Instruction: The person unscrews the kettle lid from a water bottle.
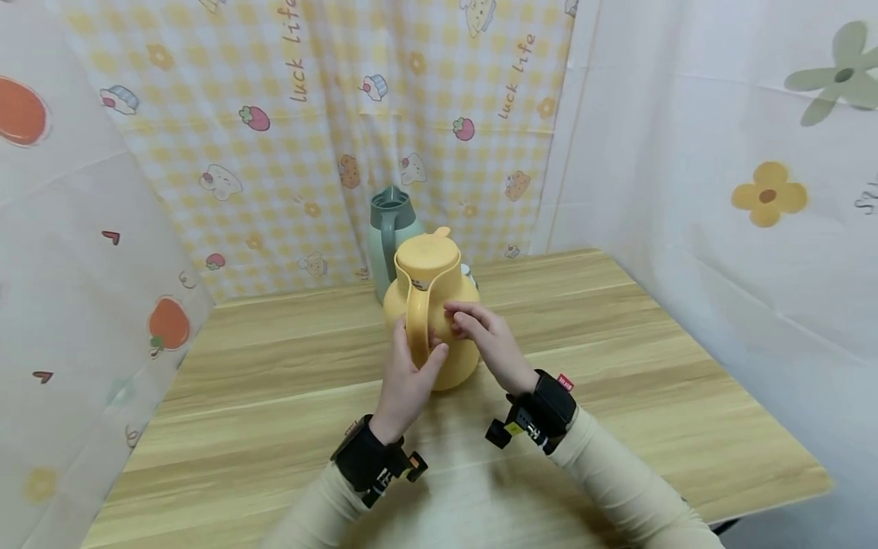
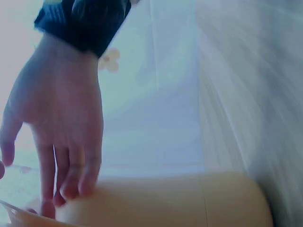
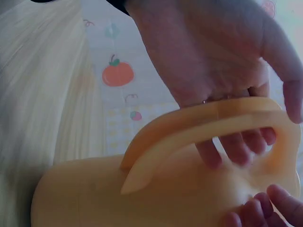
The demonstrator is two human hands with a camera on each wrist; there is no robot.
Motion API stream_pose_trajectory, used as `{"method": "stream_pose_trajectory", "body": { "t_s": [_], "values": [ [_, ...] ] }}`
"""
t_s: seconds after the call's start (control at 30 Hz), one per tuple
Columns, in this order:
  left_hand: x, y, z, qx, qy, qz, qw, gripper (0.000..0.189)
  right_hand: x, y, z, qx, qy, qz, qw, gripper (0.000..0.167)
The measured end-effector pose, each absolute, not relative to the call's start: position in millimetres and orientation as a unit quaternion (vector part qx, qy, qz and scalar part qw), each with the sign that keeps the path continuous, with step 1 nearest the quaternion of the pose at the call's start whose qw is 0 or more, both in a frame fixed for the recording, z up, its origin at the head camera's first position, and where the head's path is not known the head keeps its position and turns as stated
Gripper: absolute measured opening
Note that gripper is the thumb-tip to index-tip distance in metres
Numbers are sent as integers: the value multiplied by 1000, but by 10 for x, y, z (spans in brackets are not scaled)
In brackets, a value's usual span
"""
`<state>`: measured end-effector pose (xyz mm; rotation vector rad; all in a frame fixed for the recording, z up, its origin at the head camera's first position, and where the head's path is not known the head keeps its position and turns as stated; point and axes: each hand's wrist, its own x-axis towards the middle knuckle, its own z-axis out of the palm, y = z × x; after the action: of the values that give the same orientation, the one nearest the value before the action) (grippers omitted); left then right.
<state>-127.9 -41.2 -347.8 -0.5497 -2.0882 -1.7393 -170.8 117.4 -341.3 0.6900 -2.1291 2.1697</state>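
The head view sets the yellow jug (image 1: 446, 284) on the wooden table (image 1: 274, 381), straight ahead of the person, with a green jug (image 1: 379, 258) just beyond it, slightly to the left, and a small white-topped object (image 1: 467, 271) mostly hidden at its far right. Neither wrist view shows these two. The right wrist view adds what the head view largely hides: the left hand (image 1: 403, 381) lies at the handle (image 1: 418, 313), its loosely bent fingers showing through the loop, its thumb standing apart. The left wrist view shows the right hand (image 1: 495, 339) with fingers extended toward the jug's right side (contact looks likely, though the blur leaves it unsure) and thumb spread away.

The yellow jug stands upright, long axis vertical. Its handle faces near, toward the person; the tab (image 1: 443, 232) on its lid (image 1: 427, 252) points far and slightly right.
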Motion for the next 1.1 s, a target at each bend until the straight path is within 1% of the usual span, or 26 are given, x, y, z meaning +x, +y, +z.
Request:
{"method": "stream_pose_trajectory", "body": {
  "t_s": [0.13, 0.23, 0.33, 0.4, 0.47, 0.5, 0.53, 0.6, 0.63, 0.7, 0.8, 0.87, 0.97, 1.1],
  "values": [
    [-1284, -374, -3561, -215, -752, -594, 187, 71, -1721, 1178, -3370, 217, -698, 682, 14, 42],
    [-1216, -394, -3507, -255, -793, -524, 176, 84, -1770, 1190, -3358, 205, -711, 672, 22, 44],
    [-1188, -513, -3337, -321, -846, -393, 165, 84, -1818, 1215, -3348, 187, -716, 671, 37, 43],
    [-1214, -658, -3136, -367, -867, -301, 152, 74, -1824, 1220, -3339, 178, -709, 681, 44, 42],
    [-1287, -822, -2860, -416, -868, -250, 105, 59, -1803, 1203, -3330, 176, -697, 694, 44, 41],
    [-1334, -900, -2705, -433, -865, -242, 71, 52, -1781, 1184, -3327, 179, -687, 703, 36, 41],
    [-1391, -972, -2549, -445, -861, -245, 34, 45, -1757, 1156, -3327, 188, -676, 713, 22, 41],
    [-1537, -1083, -2253, -459, -849, -259, -31, 39, -1708, 1087, -3337, 208, -654, 728, -9, 43],
    [-1630, -1110, -2110, -460, -844, -269, -58, 39, -1692, 1065, -3342, 217, -644, 733, -24, 44],
    [-1815, -1134, -1871, -451, -847, -270, -79, 43, -1686, 1023, -3370, 240, -628, 739, -47, 46],
    [-2109, -1120, -1659, -446, -852, -252, -107, 51, -1713, 991, -3425, 265, -619, 737, -52, 47],
    [-2275, -1087, -1594, -444, -857, -227, -132, 57, -1745, 998, -3454, 275, -615, 737, -54, 46],
    [-2490, -1017, -1561, -446, -853, -194, -188, 64, -1805, 1053, -3473, 263, -612, 743, -58, 41],
    [-2702, -941, -1522, -431, -851, -171, -246, 66, -1952, 1182, -3457, 241, -611, 751, -63, 35]
  ]
}}
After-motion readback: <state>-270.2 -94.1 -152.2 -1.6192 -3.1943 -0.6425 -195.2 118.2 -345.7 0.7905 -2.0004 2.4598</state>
